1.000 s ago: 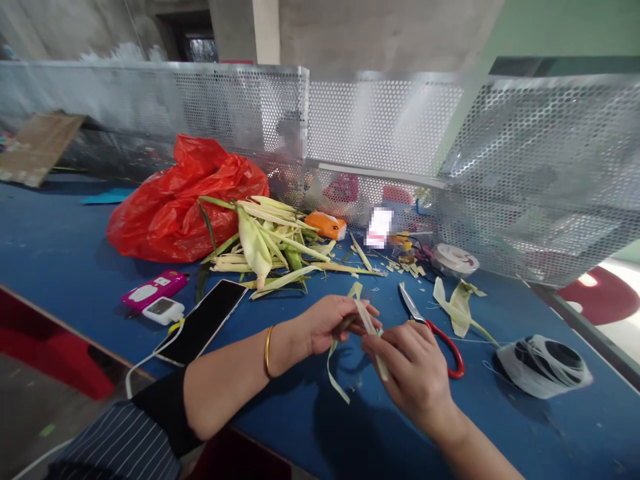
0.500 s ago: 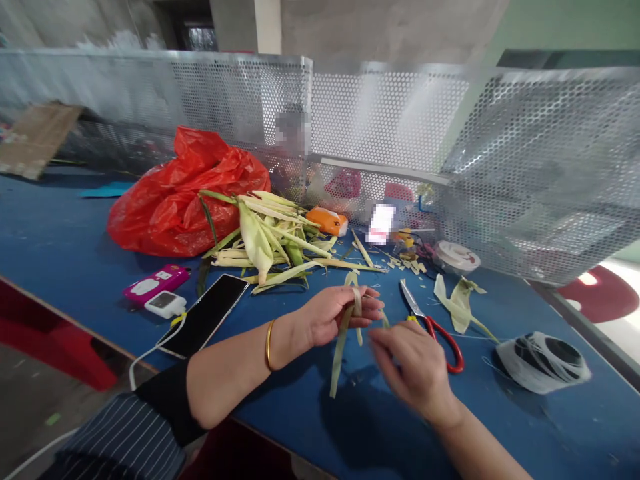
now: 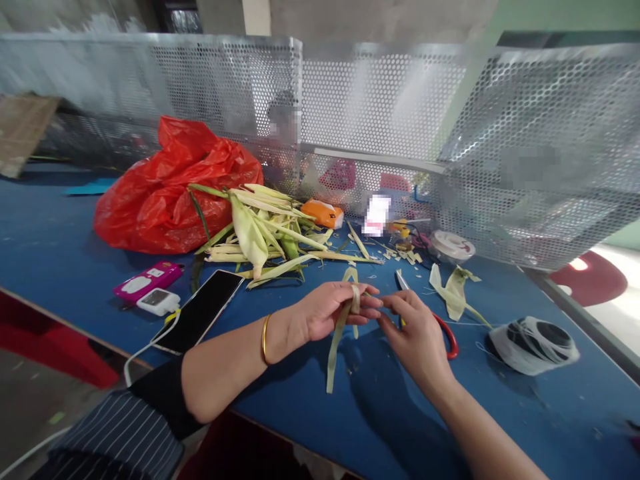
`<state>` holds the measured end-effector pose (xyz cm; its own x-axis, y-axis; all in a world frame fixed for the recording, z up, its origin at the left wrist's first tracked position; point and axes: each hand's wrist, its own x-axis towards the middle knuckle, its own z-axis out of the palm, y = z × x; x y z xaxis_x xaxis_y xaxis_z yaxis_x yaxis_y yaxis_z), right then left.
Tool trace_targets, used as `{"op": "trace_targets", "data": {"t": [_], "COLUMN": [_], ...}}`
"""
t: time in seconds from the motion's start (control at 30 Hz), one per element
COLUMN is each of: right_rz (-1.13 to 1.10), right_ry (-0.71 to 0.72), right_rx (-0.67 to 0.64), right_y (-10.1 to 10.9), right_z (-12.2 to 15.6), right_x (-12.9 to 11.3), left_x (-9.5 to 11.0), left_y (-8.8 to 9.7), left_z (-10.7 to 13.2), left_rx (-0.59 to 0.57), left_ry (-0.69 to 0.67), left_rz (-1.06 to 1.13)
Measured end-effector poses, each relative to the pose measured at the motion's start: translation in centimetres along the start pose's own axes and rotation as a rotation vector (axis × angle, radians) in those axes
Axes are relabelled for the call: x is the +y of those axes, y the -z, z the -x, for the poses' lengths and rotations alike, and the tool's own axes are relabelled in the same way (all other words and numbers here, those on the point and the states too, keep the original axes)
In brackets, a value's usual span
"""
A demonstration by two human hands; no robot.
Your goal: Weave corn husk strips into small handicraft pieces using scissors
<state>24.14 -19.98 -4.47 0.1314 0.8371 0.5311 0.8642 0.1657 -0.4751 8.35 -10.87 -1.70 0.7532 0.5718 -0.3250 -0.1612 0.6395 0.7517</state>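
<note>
In my head view, my left hand (image 3: pixel 333 308) is raised over the blue tabletop (image 3: pixel 500 413), palm partly turned up and fingers nearly straight, close together. A narrow, flat, pale-green strip of what looks like corn husk (image 3: pixel 337 353) is looped around those fingers; my thumb lies along it and seems to pin it, and one long end hangs down over the table. My right hand (image 3: pixel 417 330) comes in from the other side, fingertips drawn together and meeting the tips of my left fingers. I cannot tell whether it pinches part of the strip there, since anything between the fingertips is too small to make out.

I judge the step in hand to be winding or threading the strip around my left fingers. The next move, as I see it, calls for a firm left thumb so the loop doesn't slip, and a fine right-hand pinch on whatever end can be drawn snug without tearing it.

The red-handled metal scissors (image 3: pixel 449 340) lie partly hidden behind my right hand. Farther right sits a black-cored spool of white thread (image 3: pixel 535 343), and a yellow-green heap of husks (image 3: pixel 249 233) lies beyond my left hand.
</note>
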Motion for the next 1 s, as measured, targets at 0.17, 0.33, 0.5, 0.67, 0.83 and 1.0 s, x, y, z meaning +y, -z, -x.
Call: {"op": "trace_targets", "data": {"t": [0.17, 0.33, 0.5, 0.67, 0.83, 1.0], "right_rz": [0.109, 0.316, 0.476, 0.232, -0.268, -0.538], "right_ry": [0.120, 0.752, 0.876, 0.768, 0.204, -0.340], "right_rx": [0.255, 0.048, -0.101, -0.010, 0.193, 0.148], "right_y": [0.6, 0.5, -0.7, -0.5, -0.1, -0.7], "right_z": [0.0, 0.4, 0.5, 0.5, 0.3, 0.1], "right_x": [-0.5, -2.3, -2.8, -2.3, -1.6, -1.0], "left_x": [0.1, -0.4, -1.4, -2.2, -2.1, -1.9], "left_y": [-0.1, -0.3, -0.5, -0.1, -0.1, -0.6], "left_z": [-0.1, -0.1, -0.3, -0.6, -0.5, 0.1], "left_rx": [0.048, 0.085, 0.085, 0.024, 0.009, 0.026], "left_ry": [-0.017, -0.045, -0.009, -0.069, -0.066, -0.060], "left_rz": [0.063, 0.122, 0.113, 0.019, -0.071, -0.161]}}
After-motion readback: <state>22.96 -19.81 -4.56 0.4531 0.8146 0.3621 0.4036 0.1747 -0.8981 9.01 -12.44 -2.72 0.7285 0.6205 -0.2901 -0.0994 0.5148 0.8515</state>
